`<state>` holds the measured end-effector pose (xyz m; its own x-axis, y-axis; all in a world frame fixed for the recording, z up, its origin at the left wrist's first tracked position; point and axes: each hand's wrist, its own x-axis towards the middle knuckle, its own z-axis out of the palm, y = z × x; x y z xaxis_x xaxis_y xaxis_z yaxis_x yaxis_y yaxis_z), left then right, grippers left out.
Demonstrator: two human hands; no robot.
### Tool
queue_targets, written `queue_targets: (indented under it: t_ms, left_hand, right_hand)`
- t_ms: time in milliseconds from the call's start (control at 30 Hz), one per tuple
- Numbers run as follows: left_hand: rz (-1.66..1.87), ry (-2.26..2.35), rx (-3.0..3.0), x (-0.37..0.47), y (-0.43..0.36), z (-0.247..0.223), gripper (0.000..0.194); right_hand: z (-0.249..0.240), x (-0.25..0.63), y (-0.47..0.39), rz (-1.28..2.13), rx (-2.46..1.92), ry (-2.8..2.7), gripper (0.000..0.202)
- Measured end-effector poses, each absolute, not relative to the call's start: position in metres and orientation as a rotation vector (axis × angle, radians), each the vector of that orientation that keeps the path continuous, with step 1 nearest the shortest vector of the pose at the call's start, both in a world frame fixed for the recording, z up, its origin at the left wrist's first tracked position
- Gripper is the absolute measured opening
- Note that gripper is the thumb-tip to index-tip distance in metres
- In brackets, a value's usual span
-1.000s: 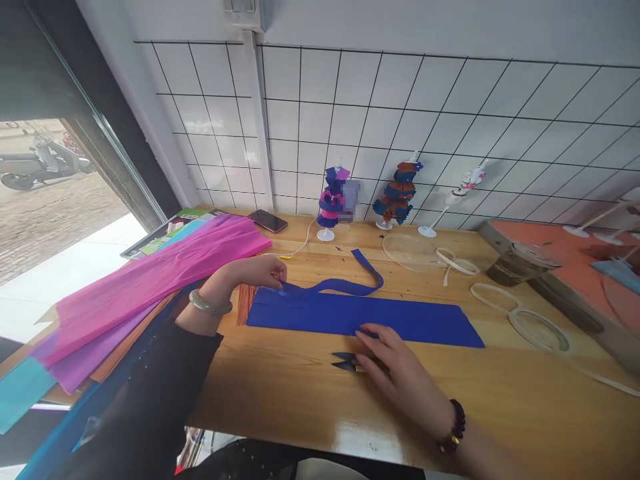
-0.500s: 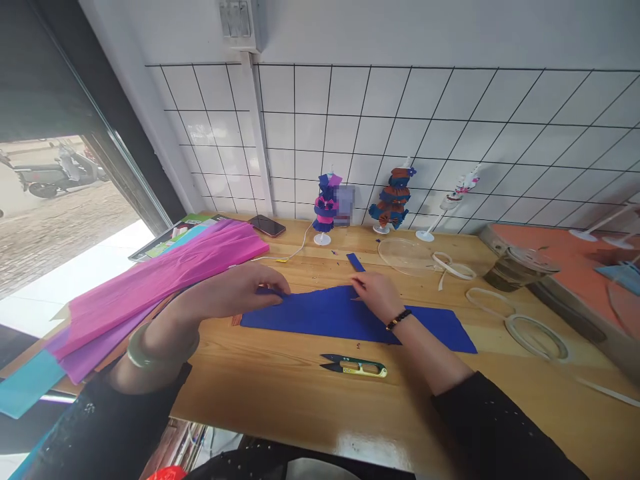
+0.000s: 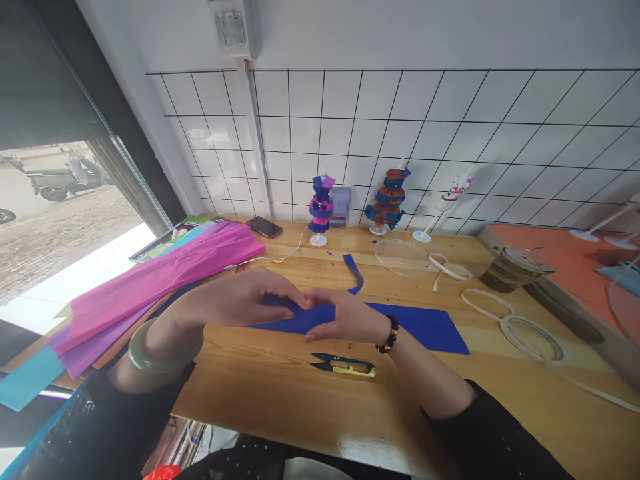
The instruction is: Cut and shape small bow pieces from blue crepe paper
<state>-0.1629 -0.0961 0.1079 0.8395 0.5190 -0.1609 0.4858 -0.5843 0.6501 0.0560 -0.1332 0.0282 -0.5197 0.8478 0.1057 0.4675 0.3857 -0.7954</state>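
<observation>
Both hands brought together above a long, flat, deep-blue strip of thin sheet material [image 3: 425, 327]. Half a second ago the right hand [image 3: 350, 317] was placed farther along the upper edge; it has since been drawn toward the left hand [image 3: 227, 297], and the forefingers now appear to meet. Attention is thus judged to be centred on the left half of the strip, with cutting set aside: the dark-bladed, yellow-and-green thread snips [image 3: 350, 366] are left lying on the pale wooden bench [image 3: 260, 400], nearer the wearer. The strip is laid crosswise beneath and behind the hands, its right end uncovered; a narrow, curled blue ribbon [image 3: 356, 267] is seen beyond. Thumbs are parted from forefingers; whether any edge is gripped cannot be told.
</observation>
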Motion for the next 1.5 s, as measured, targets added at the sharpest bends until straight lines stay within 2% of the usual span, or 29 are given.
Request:
queue_targets:
  t_ms: [67, 167, 300, 400, 567, 800, 967, 1100, 1200, 1267, 1300, 1400, 1500]
  left_hand:
    - [0.067, 0.736, 2.26, -0.167, -0.095, 0.109, 0.031]
    - [0.089, 0.855, 2.194, -0.178, -0.085, 0.103, 0.035]
    - [0.135, 0.917, 2.104, -0.19, -0.063, 0.086, 0.038]
    - [0.17, 0.97, 2.072, -0.194, -0.048, 0.072, 0.039]
    - [0.161, 1.048, 2.066, -0.194, -0.032, 0.056, 0.04]
    - [0.151, 1.041, 2.066, -0.189, -0.025, 0.053, 0.042]
    - [0.142, 1.074, 2.088, -0.19, -0.026, 0.058, 0.042]
    - [0.098, 0.985, 2.187, -0.175, -0.039, 0.07, 0.042]
    - [0.096, 0.819, 2.214, -0.16, -0.051, 0.084, 0.039]
    - [0.112, 0.708, 2.176, -0.154, -0.058, 0.093, 0.037]
    - [0.119, 0.668, 2.151, -0.154, -0.06, 0.097, 0.036]
    - [0.173, 0.642, 2.093, -0.159, -0.062, 0.103, 0.035]
    - [0.229, 0.699, 2.012, -0.174, -0.058, 0.102, 0.034]
  right_hand:
    - [0.031, 0.061, -0.132, 1.053, -1.177, -2.147, 0.045]
    - [0.031, 0.088, -0.131, 1.109, -1.251, -2.057, 0.036]
    - [0.03, 0.133, -0.138, 1.202, -1.297, -1.983, 0.037]
    - [0.026, 0.156, -0.149, 1.421, -1.395, -1.952, 0.038]
    - [0.01, 0.162, -0.163, 1.591, -1.369, -1.979, 0.034]
    - [-0.005, 0.137, -0.176, 1.51, -1.259, -2.072, 0.025]
    - [-0.011, 0.142, -0.165, 1.092, -1.428, -1.803, 0.025]
    - [-0.01, 0.127, -0.137, 1.017, -1.292, -1.724, 0.05]
    - [-0.004, 0.098, -0.118, 1.112, -1.108, -1.818, 0.068]
    - [0.002, 0.077, -0.112, 1.212, -0.972, -1.88, 0.071]
    - [0.005, 0.068, -0.11, 1.278, -0.901, -1.893, 0.068]
    - [0.01, 0.052, -0.113, 1.592, -0.759, -1.888, 0.04]
    - [0.009, 0.057, -0.118, 1.812, -0.773, -1.762, 0.03]
